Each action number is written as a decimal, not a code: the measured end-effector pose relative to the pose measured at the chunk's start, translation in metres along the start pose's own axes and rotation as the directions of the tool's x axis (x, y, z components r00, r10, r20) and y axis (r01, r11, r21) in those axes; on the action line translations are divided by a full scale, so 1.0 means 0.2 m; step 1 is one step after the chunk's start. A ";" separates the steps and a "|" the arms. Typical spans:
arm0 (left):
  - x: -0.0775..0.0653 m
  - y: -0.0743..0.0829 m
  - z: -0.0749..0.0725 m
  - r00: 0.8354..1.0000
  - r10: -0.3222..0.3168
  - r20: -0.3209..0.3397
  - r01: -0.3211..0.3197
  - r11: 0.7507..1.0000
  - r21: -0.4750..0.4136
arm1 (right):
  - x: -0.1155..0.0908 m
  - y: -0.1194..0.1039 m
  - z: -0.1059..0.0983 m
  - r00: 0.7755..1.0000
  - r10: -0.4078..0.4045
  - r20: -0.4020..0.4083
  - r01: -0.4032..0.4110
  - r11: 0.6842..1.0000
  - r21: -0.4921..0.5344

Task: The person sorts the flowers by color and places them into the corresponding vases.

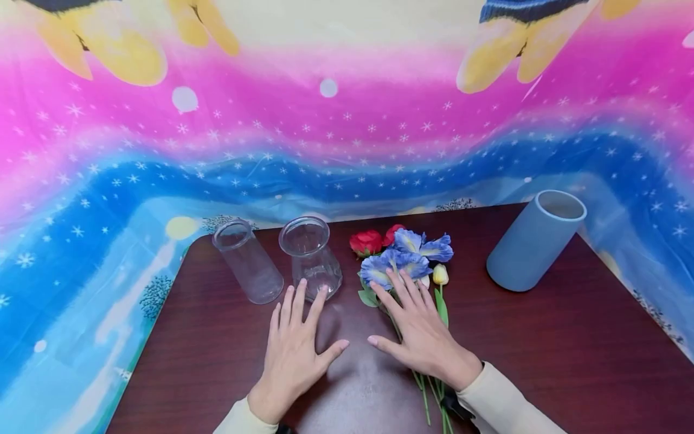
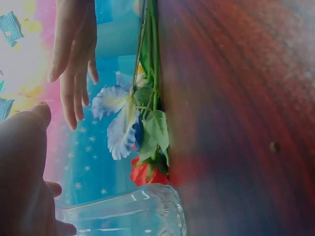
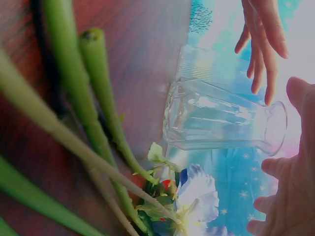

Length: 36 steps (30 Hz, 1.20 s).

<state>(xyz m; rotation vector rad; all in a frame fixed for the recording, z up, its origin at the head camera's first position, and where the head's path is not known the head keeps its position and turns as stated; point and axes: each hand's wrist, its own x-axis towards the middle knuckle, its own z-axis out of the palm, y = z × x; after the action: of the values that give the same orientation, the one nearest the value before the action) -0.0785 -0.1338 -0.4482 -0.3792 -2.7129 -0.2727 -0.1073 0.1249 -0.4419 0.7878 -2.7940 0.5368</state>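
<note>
Both hands hover palm down over the table with fingers spread, and neither holds anything. My left hand is in front of a flared clear glass vase, its fingertips overlapping the vase's base in the head view. Over a bunch of flowers is my right hand, above the stems. The bunch has blue irises, red flowers and a pale yellow tulip, lying with blooms toward the back. In the left wrist view, the stems and a blue iris lie beyond the glass.
A straight clear glass cylinder vase stands left of the flared one. At the back right stands a tall blue-grey vase. The dark wooden table is backed by a pink and blue patterned cloth.
</note>
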 end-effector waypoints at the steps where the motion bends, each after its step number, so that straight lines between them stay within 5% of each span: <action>1: 0.00 0.00 0.00 1.000 0.003 -0.012 -0.003 1.000 -0.005 | 0.00 0.00 0.00 1.000 0.000 -0.003 0.000 1.000 0.005; 13: 0.02 0.02 -0.06 0.996 0.005 -0.087 -0.010 0.998 -0.061 | 0.01 -0.03 -0.03 0.998 -0.020 -0.059 0.023 0.999 0.043; 22: 0.04 0.00 -0.13 0.978 0.017 -0.209 -0.034 0.996 -0.079 | 0.01 -0.04 -0.09 0.998 -0.003 -0.057 0.006 0.998 0.064; 36: 0.06 -0.10 -0.26 0.952 -0.080 -0.296 0.029 0.985 -0.172 | 0.08 -0.10 -0.18 0.998 -0.003 -0.070 0.010 0.995 0.102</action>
<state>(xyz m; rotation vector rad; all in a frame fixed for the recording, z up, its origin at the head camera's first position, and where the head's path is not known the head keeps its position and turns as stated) -0.0764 -0.1632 -0.3987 -0.2819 -2.4088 -0.5293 -0.1079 0.1161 -0.3979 0.7819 -2.7176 0.6980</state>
